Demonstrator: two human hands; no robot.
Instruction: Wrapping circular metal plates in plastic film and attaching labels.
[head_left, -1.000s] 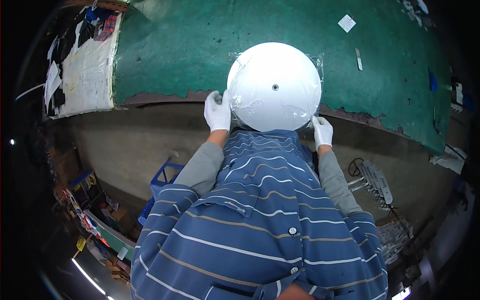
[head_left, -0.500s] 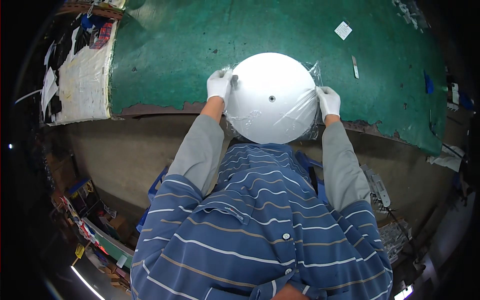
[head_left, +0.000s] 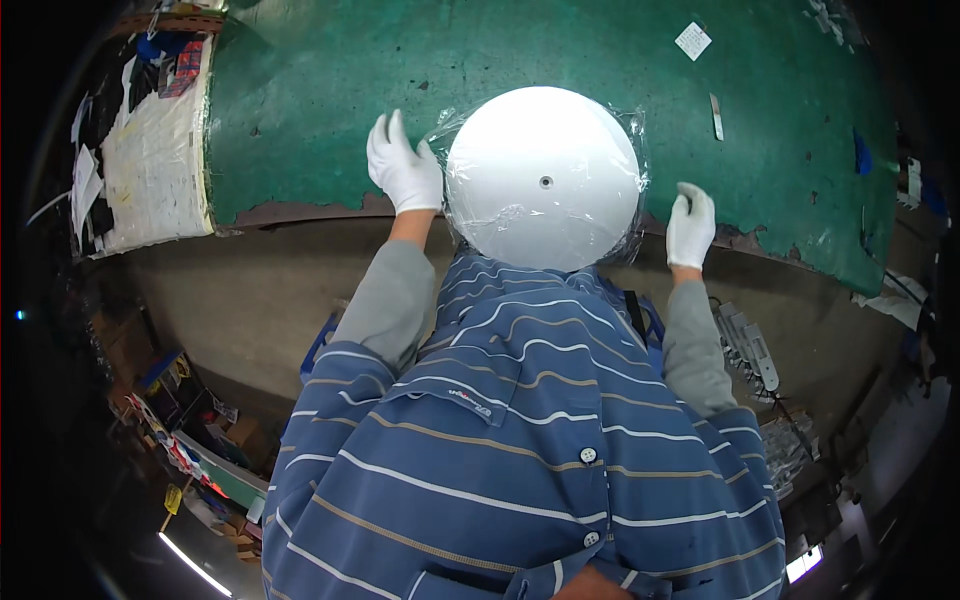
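Note:
A round white disc (head_left: 545, 135) with a small hole near its middle rests at the front of the green worktop, partly over its edge. Clear plastic film (head_left: 440, 130) lies around it, crumpled past the rim on both sides. My left hand (head_left: 403, 170), in a white glove, is raised just left of the disc with its fingers apart and nothing in them. To the right of the disc, clear of it, my gloved right hand (head_left: 690, 226) is also empty, its fingers loosely bent and a gap showing between them.
The green worktop (head_left: 320, 90) has a torn front edge. A white square label (head_left: 692, 41) and a narrow blade-like strip (head_left: 716, 117) lie at the back right. Whitish sheeting (head_left: 160, 165) covers the left end. Metal parts (head_left: 750, 345) are stacked low on the right.
Both hands have let go of the film at the disc's edges and moved outward. The film on the right no longer stretches toward the right hand.

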